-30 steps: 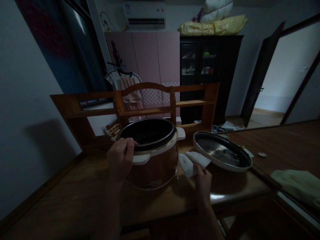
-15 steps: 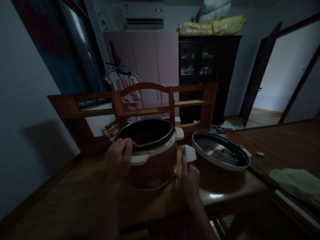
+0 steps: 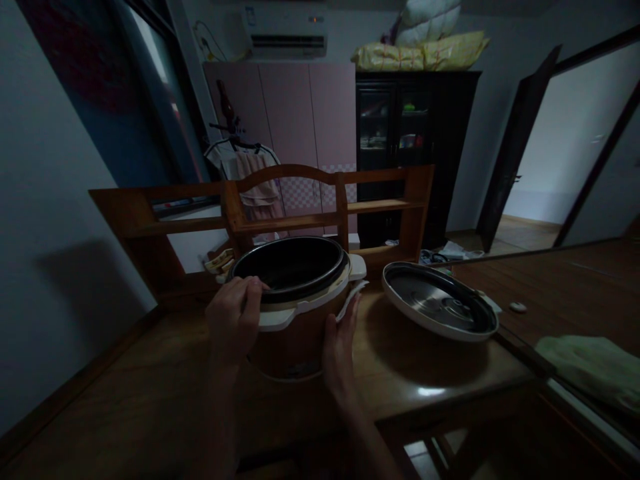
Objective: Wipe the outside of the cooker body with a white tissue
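A rice cooker [image 3: 295, 347] with a dark inner pot [image 3: 290, 263] and white side handles stands uncovered on the wooden desk [image 3: 165, 393]. My left hand [image 3: 233, 317] is closed on the near left rim of the cooker, its thumb on top beside the white handle. Against the front right side of the cooker's body, my right hand [image 3: 341, 343] presses a white tissue [image 3: 351, 300] under its fingers. To the right, the round lid [image 3: 440, 303] lies with its metal inner face up.
A low wooden shelf [image 3: 287, 172] runs along the back of the desk. At the right are a small white round object [image 3: 518, 307] and a pale green cloth [image 3: 593, 370]. Behind stand a pink wardrobe [image 3: 287, 113] and a dark cabinet [image 3: 453, 147].
My right hand has moved left with the tissue, from the gap between cooker and lid onto the cooker's side. My left hand keeps its hold on the rim.
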`<state>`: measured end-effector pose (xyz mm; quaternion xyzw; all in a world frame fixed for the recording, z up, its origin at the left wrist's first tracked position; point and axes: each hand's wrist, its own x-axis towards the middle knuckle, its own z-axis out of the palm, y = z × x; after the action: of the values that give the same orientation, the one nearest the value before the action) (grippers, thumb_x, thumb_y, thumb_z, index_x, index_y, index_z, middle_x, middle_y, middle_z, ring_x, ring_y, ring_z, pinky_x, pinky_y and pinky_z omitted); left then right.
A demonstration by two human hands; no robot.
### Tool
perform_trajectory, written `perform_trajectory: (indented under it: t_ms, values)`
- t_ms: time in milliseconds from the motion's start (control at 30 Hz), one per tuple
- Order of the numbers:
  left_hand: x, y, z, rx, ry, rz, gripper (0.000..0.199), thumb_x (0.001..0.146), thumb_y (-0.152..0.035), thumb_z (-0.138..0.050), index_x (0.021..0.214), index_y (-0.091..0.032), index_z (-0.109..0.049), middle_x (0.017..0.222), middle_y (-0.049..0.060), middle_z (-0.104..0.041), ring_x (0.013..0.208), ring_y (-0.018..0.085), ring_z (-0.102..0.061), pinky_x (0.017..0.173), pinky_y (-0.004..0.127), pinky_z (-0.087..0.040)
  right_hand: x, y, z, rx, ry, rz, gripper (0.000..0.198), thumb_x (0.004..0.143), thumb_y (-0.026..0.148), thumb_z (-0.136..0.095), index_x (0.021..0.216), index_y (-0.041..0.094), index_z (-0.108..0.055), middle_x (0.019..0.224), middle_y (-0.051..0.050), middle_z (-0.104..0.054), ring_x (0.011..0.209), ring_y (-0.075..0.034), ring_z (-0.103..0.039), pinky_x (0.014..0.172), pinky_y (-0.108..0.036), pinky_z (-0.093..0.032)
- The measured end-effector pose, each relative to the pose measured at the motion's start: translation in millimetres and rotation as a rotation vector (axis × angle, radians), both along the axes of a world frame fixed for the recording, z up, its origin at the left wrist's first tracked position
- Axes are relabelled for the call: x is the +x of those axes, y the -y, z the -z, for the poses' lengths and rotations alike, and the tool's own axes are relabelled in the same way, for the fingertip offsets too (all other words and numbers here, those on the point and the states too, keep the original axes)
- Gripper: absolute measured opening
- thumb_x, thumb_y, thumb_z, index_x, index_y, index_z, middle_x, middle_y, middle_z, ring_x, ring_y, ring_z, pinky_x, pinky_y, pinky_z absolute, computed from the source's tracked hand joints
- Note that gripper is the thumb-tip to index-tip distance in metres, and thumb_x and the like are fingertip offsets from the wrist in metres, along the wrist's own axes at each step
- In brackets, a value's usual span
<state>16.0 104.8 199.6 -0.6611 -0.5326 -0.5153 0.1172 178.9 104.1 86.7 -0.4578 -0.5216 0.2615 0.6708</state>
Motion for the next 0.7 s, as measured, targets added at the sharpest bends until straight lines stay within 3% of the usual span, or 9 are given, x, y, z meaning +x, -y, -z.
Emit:
perform_trajectory:
  t_ms: [367, 700]
  values:
    - [-1.9, -2.4, 1.5, -0.008, -0.021, -0.017, 0.039, 0.097, -0.038, -0.036, 0.076, -0.022, -0.064, 0.079, 0.002, -0.063, 0.080, 0.017, -0.059, 0.077, 0.032, -0.041, -2.6, -2.0, 10.3, -0.007, -0.155, 0.016, 0.076, 0.097, 0.056, -0.041, 0.157, 0.024, -0.006, 0.164, -0.005, -0.017, 0.152, -0.023, -0.009, 0.121, -0.049, -0.011]
    - [-2.7, -3.1, 1.7, 0.002, -0.023, -0.004, 0.038, 0.097, -0.038, -0.037, 0.076, -0.021, -0.065, 0.078, 0.002, -0.063, 0.079, 0.017, -0.059, 0.077, 0.032, -0.041, 5.1, -7.1, 14.7, -0.003, -0.091, 0.015, 0.067, 0.100, 0.051, -0.038, 0.156, 0.025, -0.012, 0.164, -0.005, -0.014, 0.152, -0.021, -0.008, 0.121, -0.049, -0.007]
